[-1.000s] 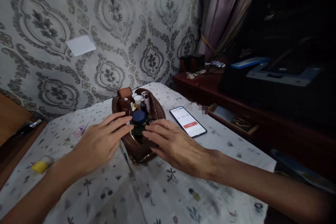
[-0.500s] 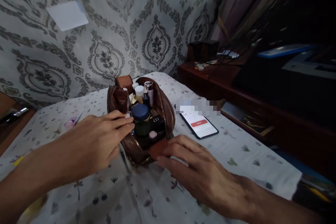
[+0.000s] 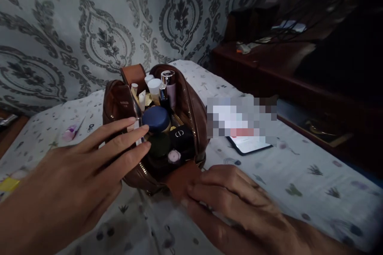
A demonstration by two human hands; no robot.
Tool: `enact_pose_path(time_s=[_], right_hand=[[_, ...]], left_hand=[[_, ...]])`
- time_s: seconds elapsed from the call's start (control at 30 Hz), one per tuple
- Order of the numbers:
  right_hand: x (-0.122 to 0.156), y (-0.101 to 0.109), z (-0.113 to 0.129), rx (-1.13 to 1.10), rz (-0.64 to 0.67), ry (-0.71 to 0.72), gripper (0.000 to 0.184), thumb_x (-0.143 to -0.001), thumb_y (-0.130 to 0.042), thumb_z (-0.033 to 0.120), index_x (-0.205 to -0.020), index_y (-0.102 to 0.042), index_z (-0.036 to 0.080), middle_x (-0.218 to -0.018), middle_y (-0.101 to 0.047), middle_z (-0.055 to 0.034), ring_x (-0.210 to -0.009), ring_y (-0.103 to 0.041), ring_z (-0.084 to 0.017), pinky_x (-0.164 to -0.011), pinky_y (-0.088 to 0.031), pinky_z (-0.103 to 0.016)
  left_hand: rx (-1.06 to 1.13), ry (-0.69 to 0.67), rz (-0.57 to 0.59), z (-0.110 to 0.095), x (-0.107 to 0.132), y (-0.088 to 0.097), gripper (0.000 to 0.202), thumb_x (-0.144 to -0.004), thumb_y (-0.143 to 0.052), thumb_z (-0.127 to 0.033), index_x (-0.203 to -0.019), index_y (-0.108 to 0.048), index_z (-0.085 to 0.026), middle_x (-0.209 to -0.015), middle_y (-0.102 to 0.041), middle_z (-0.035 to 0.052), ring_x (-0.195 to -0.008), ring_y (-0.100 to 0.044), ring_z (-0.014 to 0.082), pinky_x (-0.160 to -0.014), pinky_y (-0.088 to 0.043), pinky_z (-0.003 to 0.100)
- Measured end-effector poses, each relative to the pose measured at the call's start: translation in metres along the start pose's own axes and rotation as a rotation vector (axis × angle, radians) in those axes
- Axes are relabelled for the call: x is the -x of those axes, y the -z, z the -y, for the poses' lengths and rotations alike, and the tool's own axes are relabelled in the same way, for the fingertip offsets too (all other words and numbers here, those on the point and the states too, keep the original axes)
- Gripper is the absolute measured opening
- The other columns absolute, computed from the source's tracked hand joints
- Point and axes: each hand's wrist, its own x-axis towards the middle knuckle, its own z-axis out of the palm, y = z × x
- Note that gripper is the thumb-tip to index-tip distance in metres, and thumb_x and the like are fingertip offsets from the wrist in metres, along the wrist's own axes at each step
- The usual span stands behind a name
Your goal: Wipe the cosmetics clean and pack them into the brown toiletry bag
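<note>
A brown leather cosmetic bag (image 3: pixel 200 115) stands unzipped on the bed, packed with toiletries. Inside are a blue-lidded jar (image 3: pixel 155 118), a dark green round item (image 3: pixel 160 144), a black box (image 3: pixel 181 138), a small pink-topped item (image 3: pixel 174 156), a white-capped container (image 3: pixel 154 87) and a lilac bottle with a shiny cap (image 3: pixel 169 83). My left hand (image 3: pixel 98 159) lies over the bag's left side, fingers spread, tips beside a clear item (image 3: pixel 139 132) and the blue-lidded jar. My right hand (image 3: pixel 236 199) is closed on the tan leather strap (image 3: pixel 184 179) at the bag's near end.
Right of the bag lies a phone (image 3: pixel 251 147), its screen lit and partly blurred out. A dark red wooden cabinet (image 3: pixel 257 75) with cables on top borders the bed. A purple-and-white item (image 3: pixel 70 132) and something yellow (image 3: pixel 9 184) lie on the printed sheet (image 3: pixel 299 167) to the left.
The view has moved closer, so the bag appears larger. My left hand's fingers have spread wider over the bag's side. My right hand stays on the strap.
</note>
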Motion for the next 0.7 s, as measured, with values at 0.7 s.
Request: enact_pose_path(time_s=[0.7], right_hand=[[-0.009,-0.006,0.033,0.13,-0.032,0.03,0.029,-0.097,-0.052,0.023,-0.122,-0.066,0.029,-0.126,-0.066,-0.0089,-0.116,-0.065,-0.029,-0.094,-0.058,-0.045]], left_hand=[[-0.244,0.289,-0.197,-0.064,0.117,-0.026,0.029,-0.09,-0.049,-0.006,-0.117,-0.057,-0.013,-0.127,-0.063,0.022,-0.124,-0.061,0.0309,-0.07,-0.063,0.03]])
